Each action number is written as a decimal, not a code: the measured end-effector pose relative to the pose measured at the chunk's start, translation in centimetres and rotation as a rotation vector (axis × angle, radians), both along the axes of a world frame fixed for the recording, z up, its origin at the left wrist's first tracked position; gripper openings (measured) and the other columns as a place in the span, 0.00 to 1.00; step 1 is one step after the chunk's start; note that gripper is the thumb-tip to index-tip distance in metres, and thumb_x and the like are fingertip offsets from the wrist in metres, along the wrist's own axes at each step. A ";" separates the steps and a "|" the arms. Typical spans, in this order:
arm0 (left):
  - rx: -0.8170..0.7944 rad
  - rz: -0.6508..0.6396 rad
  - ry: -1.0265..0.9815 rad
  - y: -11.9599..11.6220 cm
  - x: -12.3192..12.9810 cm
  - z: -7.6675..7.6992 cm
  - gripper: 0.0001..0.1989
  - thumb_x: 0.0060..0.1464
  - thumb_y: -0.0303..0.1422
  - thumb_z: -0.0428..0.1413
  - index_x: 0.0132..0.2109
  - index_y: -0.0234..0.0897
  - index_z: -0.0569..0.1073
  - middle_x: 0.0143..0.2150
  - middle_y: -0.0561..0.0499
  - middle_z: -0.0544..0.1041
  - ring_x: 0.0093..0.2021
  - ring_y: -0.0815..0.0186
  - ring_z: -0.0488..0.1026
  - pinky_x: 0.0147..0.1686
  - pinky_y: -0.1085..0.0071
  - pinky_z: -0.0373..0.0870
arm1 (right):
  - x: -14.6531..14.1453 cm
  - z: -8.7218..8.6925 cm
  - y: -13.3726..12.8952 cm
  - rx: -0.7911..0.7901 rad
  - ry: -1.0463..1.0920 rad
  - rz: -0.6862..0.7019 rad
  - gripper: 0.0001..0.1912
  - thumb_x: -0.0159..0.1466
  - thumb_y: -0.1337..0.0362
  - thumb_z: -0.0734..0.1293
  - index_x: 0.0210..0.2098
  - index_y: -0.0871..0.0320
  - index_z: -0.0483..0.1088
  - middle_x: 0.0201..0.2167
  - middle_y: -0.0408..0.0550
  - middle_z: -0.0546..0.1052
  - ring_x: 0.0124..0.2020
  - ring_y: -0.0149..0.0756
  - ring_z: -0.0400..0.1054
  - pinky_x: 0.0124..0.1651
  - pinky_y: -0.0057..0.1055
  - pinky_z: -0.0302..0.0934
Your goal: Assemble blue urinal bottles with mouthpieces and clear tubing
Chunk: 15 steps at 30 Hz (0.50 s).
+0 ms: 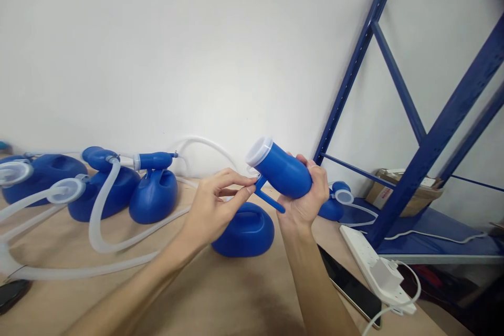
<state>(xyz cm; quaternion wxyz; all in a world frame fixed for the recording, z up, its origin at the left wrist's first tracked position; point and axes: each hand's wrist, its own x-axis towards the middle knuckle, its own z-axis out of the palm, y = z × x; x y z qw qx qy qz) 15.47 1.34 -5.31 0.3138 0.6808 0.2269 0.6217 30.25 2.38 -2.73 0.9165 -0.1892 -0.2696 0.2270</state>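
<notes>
My right hand (305, 194) is wrapped round a blue plastic urinal cup (287, 168) with a translucent white rim, held tilted with its mouth to the upper left. A narrow blue spout (270, 200) runs along the cup's underside. My left hand (216, 199) pinches thumb and forefinger together at the spout's upper end, just below the rim. Something small and shiny shows at the fingertips, too small to make out. Below both hands, a blue urinal bottle (244, 231) with a moulded handle stands on the table, partly hidden by my left hand.
Several blue bottles (153, 199) with translucent hoses (96, 220) stand on the left of the table (220, 294). At the right lie a phone (350, 283) and a white power strip (374, 268) with a plugged-in charger. A blue metal rack (417, 168) rises beyond, holding a cardboard box (409, 194).
</notes>
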 end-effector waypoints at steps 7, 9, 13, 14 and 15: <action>0.139 0.207 -0.105 0.3 2.4 -2.8 0.08 0.62 0.30 0.60 0.44 0.41 0.84 0.43 0.49 0.84 0.44 0.64 0.82 0.40 0.73 0.82 | -0.3 -0.2 -0.2 0.055 -0.064 -0.116 0.12 0.58 0.65 0.71 0.25 0.54 0.62 0.27 0.39 0.80 0.38 0.42 0.81 0.45 0.43 0.76; 0.134 0.267 -0.099 0.1 3.1 -3.4 0.09 0.63 0.30 0.60 0.47 0.41 0.84 0.47 0.49 0.85 0.47 0.62 0.82 0.45 0.70 0.82 | -0.5 -0.2 -0.3 0.095 -0.101 -0.163 0.12 0.58 0.66 0.71 0.25 0.54 0.63 0.27 0.40 0.81 0.38 0.43 0.81 0.46 0.44 0.76; 0.039 0.282 -0.074 -0.6 3.9 -3.6 0.14 0.65 0.34 0.58 0.53 0.40 0.82 0.51 0.46 0.84 0.49 0.58 0.83 0.51 0.65 0.80 | 0.1 0.2 -0.2 0.140 -0.112 -0.199 0.11 0.57 0.66 0.71 0.25 0.54 0.64 0.27 0.40 0.81 0.37 0.42 0.81 0.46 0.42 0.75; 0.005 0.250 -0.071 -0.7 3.9 -3.3 0.14 0.65 0.35 0.58 0.53 0.39 0.82 0.50 0.45 0.84 0.48 0.57 0.83 0.50 0.64 0.80 | 0.6 0.3 0.1 0.130 -0.108 -0.170 0.10 0.56 0.65 0.71 0.25 0.54 0.65 0.27 0.39 0.81 0.37 0.41 0.80 0.46 0.41 0.75; -0.036 0.208 -0.077 -0.7 3.6 -2.9 0.15 0.65 0.37 0.58 0.54 0.37 0.82 0.47 0.44 0.85 0.46 0.57 0.83 0.48 0.64 0.81 | 1.3 0.5 0.3 0.104 -0.110 -0.115 0.10 0.55 0.65 0.72 0.25 0.54 0.66 0.26 0.39 0.81 0.36 0.41 0.80 0.46 0.42 0.75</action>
